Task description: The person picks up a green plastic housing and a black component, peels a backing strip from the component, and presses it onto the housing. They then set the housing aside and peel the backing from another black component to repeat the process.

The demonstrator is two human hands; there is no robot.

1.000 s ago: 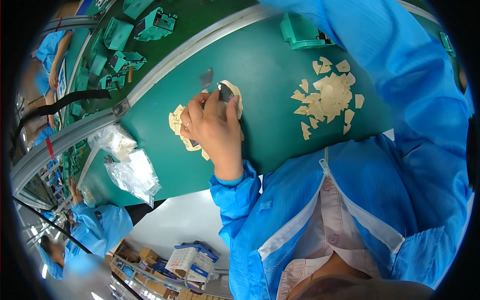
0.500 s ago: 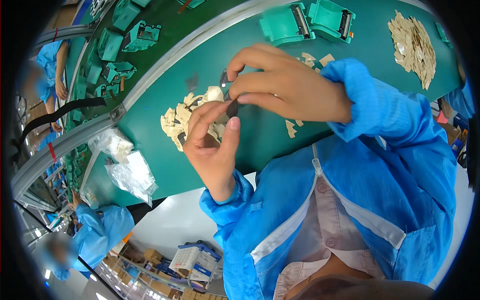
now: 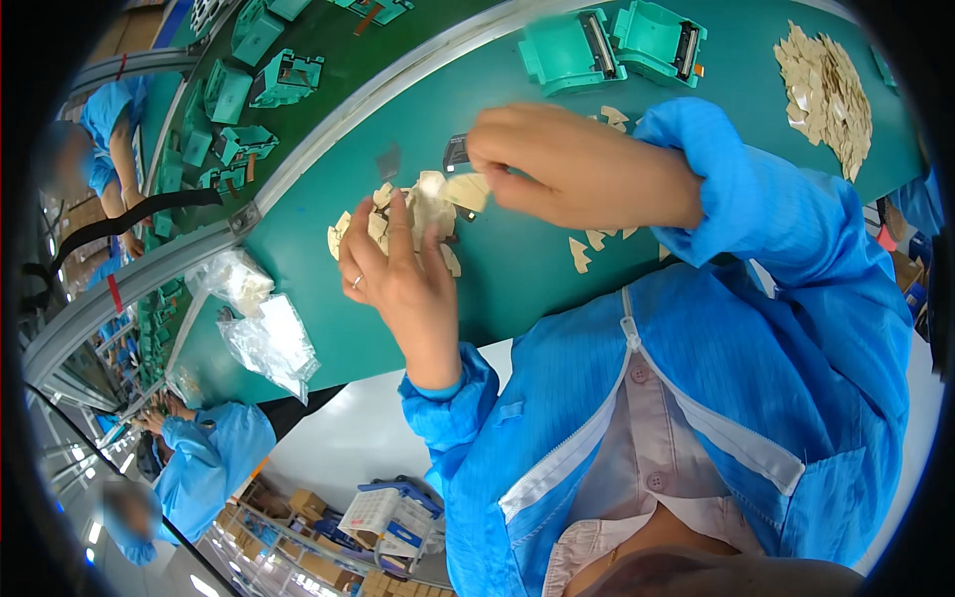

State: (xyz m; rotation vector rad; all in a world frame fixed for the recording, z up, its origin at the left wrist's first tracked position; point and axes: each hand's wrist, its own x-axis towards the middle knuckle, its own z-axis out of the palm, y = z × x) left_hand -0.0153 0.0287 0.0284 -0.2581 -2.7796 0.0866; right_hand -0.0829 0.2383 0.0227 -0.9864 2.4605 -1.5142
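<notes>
Over a loose pile of cream-coloured cut pieces (image 3: 379,227), my left hand (image 3: 400,279) lies with its fingers spread, touching the pile. My right hand (image 3: 572,164) is just to the right, slightly blurred, its fingertips pinched at the edge of a cream cut piece (image 3: 468,191). That piece is tilted up above the table. Beyond it, beside my right knuckles, lies a small black piece (image 3: 457,153), partly hidden by the hand. A clear plastic wrap (image 3: 428,211) shows among the pieces, between the two hands.
Two green plastic housings (image 3: 567,55) stand at the far edge. A large heap of cream pieces (image 3: 824,95) is far right. Plastic bags (image 3: 269,343) lie at the left. A metal rail (image 3: 328,134) divides the green table (image 3: 328,308) from a line of more housings (image 3: 286,80). Co-workers are at left.
The small dark piece held between both hands' fingertips is out of them. My left hand has dropped onto the pile and spread; a cream piece is now at my right fingertips.
</notes>
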